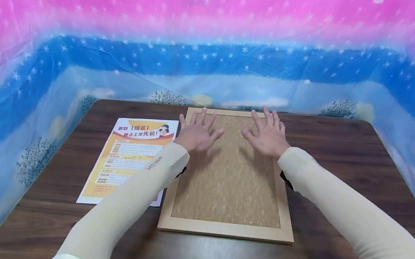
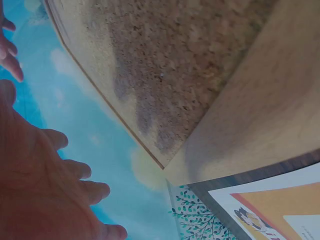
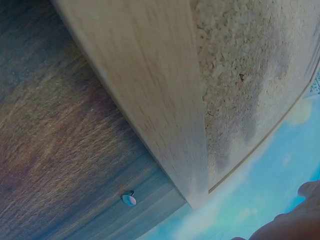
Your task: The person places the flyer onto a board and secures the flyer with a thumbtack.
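A cork board (image 1: 233, 187) with a pale wooden frame lies flat on the table. Over its far left part, my left hand (image 1: 199, 136) has its fingers spread and holds nothing. My right hand (image 1: 268, 134) is likewise spread over the far right side, near the frame. Both hands cast shadows on the cork. A printed orange and white flyer (image 1: 128, 158) lies to the left of the board, partly covered by my left forearm. In the right wrist view, a small shiny thumbtack (image 3: 128, 200) lies on the table beside the frame's far right corner.
The dark wood-grain table (image 1: 346, 168) has rounded far corners. A pink and blue patterned cloth (image 1: 218, 59) hangs behind it and along both sides, right up to the table's far edge.
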Action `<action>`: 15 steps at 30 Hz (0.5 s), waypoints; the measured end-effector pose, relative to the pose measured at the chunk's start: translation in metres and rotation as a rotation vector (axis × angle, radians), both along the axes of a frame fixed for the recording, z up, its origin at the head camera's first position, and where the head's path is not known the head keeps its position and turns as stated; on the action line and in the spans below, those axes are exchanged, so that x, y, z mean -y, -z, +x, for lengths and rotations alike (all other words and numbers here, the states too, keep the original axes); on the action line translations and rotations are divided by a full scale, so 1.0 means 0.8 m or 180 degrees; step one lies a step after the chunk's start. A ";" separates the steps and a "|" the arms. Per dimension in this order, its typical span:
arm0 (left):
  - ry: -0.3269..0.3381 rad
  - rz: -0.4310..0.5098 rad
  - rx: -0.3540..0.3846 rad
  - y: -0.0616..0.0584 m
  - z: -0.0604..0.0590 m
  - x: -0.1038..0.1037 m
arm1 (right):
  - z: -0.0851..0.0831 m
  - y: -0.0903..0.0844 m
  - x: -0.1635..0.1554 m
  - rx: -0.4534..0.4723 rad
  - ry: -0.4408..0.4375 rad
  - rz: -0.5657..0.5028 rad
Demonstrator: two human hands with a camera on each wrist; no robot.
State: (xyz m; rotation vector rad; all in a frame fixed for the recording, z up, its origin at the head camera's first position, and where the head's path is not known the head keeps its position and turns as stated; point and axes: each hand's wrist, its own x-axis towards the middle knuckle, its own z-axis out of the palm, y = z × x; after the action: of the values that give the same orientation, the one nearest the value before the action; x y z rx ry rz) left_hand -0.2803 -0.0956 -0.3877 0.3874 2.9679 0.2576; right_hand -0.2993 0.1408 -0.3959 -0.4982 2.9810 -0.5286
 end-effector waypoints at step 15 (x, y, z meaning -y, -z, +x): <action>-0.0095 -0.0112 0.0156 -0.012 -0.006 0.001 | -0.006 0.000 -0.008 -0.0022 -0.0027 -0.0033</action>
State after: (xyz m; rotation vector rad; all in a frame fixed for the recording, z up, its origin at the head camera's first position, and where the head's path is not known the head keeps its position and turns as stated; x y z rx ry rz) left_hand -0.2854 -0.0960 -0.3785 0.3280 2.9275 0.2148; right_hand -0.3042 0.1468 -0.3962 -0.5142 2.9829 -0.5430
